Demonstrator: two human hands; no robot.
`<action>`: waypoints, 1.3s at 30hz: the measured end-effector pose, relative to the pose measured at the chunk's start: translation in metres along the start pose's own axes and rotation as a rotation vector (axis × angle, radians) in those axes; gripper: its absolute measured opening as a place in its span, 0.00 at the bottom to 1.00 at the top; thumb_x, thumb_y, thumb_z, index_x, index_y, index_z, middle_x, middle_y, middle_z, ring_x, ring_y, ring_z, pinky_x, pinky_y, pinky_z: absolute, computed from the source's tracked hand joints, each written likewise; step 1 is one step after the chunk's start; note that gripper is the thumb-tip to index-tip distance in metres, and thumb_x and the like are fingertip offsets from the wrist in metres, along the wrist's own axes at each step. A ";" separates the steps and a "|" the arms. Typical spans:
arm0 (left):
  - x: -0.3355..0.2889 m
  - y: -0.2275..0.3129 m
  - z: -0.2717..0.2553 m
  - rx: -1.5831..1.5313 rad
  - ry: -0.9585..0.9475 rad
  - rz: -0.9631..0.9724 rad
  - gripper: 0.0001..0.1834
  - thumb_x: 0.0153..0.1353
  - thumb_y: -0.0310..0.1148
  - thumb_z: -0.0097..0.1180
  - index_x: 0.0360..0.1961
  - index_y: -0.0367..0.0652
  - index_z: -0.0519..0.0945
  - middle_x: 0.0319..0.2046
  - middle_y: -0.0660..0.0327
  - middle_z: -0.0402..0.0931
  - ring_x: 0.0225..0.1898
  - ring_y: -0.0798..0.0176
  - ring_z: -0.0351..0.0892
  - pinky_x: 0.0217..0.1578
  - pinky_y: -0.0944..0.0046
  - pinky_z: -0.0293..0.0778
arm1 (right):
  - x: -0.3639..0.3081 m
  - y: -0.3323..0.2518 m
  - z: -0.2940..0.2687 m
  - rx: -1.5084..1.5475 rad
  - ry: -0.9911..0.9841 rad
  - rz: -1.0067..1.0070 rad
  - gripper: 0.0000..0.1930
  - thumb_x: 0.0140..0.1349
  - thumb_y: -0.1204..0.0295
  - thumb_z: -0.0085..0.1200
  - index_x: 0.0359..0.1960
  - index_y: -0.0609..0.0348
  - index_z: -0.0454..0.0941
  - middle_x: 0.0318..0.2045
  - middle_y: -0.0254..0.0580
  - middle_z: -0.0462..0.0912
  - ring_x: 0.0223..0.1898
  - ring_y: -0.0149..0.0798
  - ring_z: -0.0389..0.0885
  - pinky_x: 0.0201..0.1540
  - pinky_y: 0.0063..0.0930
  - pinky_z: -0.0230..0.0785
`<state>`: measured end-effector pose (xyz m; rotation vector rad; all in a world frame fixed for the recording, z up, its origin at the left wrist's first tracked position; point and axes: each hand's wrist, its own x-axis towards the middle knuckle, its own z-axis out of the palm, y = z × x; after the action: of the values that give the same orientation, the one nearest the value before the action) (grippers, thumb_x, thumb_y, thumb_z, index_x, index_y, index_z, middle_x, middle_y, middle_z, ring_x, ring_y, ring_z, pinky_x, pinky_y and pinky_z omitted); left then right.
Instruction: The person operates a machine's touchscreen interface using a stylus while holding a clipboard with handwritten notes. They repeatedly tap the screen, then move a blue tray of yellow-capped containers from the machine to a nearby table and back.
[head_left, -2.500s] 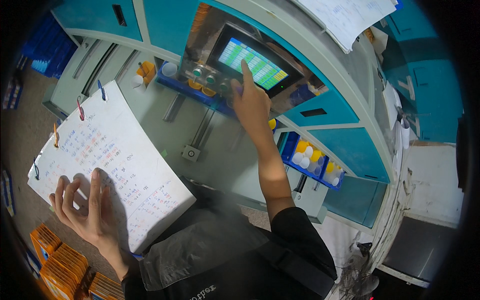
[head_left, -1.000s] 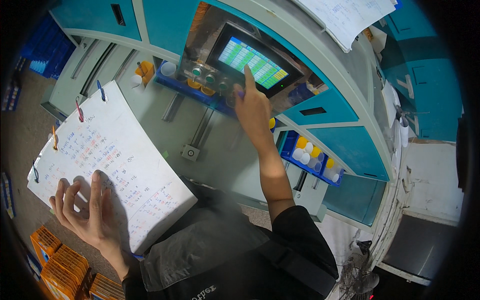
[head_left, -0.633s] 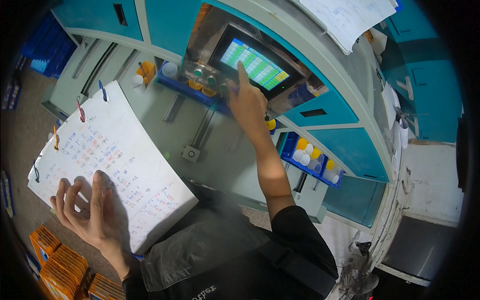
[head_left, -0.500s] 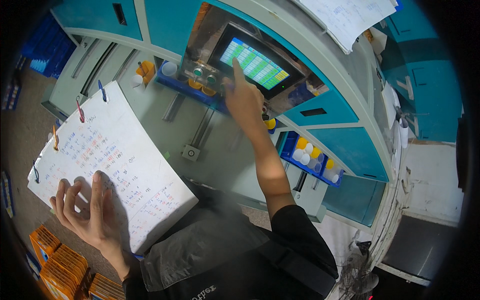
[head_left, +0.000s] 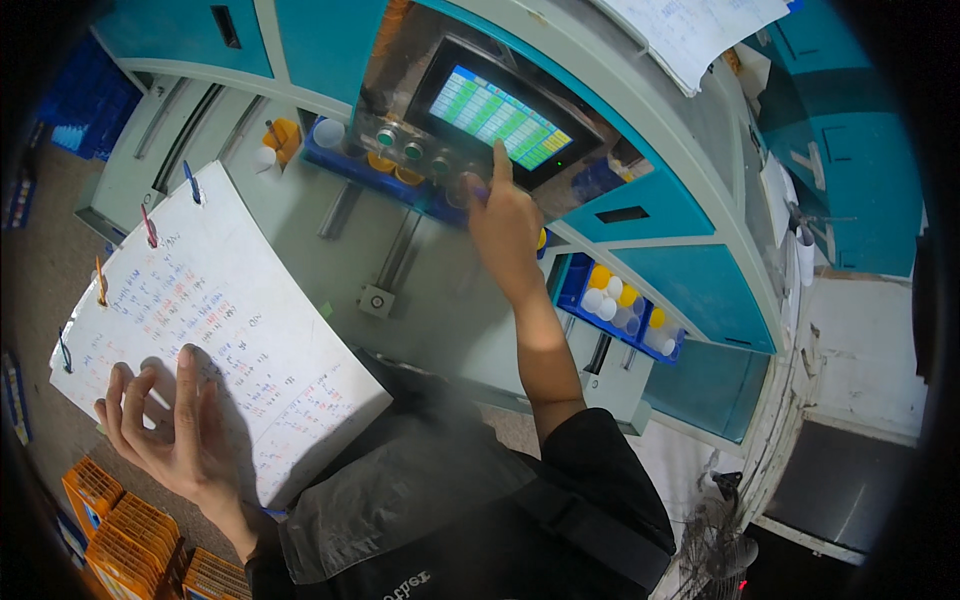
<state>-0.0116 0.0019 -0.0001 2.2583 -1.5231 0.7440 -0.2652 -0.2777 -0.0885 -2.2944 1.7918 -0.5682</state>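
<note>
My left hand [head_left: 178, 440] lies on a thick stack of handwritten white sheets [head_left: 270, 320], bound by coloured rings along its upper left edge. Its index finger rests straight on the writing while the other fingers bend, spread apart. My right hand [head_left: 507, 235] reaches to a machine's control panel, index finger stretched out at the lower edge of a lit touchscreen [head_left: 500, 118] with a green and white table. Whether the fingertip touches the glass I cannot tell. The other fingers are curled, and a small purplish thing [head_left: 481, 190] shows by the thumb. Round buttons [head_left: 412, 151] sit beside the screen.
Below the panel a blue tray [head_left: 375, 175] holds cups. Another blue bin [head_left: 625, 312] on the right holds white and yellow cups. A rail block [head_left: 377, 300] stands on the machine bed. Orange crates [head_left: 135, 535] lie at lower left, a fan [head_left: 720, 550] at lower right.
My right index finger has moved from the screen's upper left part down and right to its lower edge. My left hand stays on the sheets. The whole view has shifted slightly.
</note>
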 end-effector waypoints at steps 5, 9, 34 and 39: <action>0.001 -0.001 0.000 0.001 0.003 0.008 0.28 0.49 0.33 0.77 0.53 0.71 0.87 0.51 0.66 0.76 0.67 0.56 0.70 0.75 0.39 0.60 | -0.004 0.017 0.009 -0.076 0.117 -0.070 0.32 0.72 0.58 0.55 0.72 0.60 0.65 0.17 0.45 0.82 0.20 0.48 0.83 0.27 0.42 0.73; 0.000 -0.001 0.001 -0.006 0.005 -0.001 0.27 0.50 0.34 0.76 0.53 0.71 0.87 0.50 0.66 0.76 0.66 0.57 0.70 0.75 0.39 0.60 | -0.003 0.015 0.007 -0.064 0.103 -0.108 0.31 0.72 0.59 0.55 0.73 0.59 0.65 0.18 0.45 0.82 0.20 0.46 0.83 0.26 0.41 0.72; -0.004 -0.003 0.001 0.012 0.013 -0.013 0.28 0.49 0.35 0.78 0.53 0.73 0.87 0.51 0.66 0.75 0.67 0.57 0.70 0.76 0.39 0.57 | 0.028 -0.026 0.006 0.050 -0.163 -0.094 0.33 0.71 0.63 0.55 0.75 0.53 0.60 0.29 0.59 0.86 0.33 0.61 0.87 0.41 0.54 0.77; -0.003 -0.003 0.001 -0.012 0.027 0.000 0.27 0.49 0.33 0.77 0.52 0.70 0.88 0.50 0.66 0.75 0.67 0.57 0.69 0.76 0.39 0.58 | 0.028 -0.029 0.007 0.005 -0.248 -0.017 0.33 0.72 0.61 0.53 0.76 0.53 0.59 0.35 0.59 0.87 0.38 0.61 0.87 0.46 0.54 0.75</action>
<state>-0.0092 0.0048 -0.0028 2.2314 -1.5110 0.7602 -0.2308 -0.2972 -0.0788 -2.2639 1.6537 -0.2749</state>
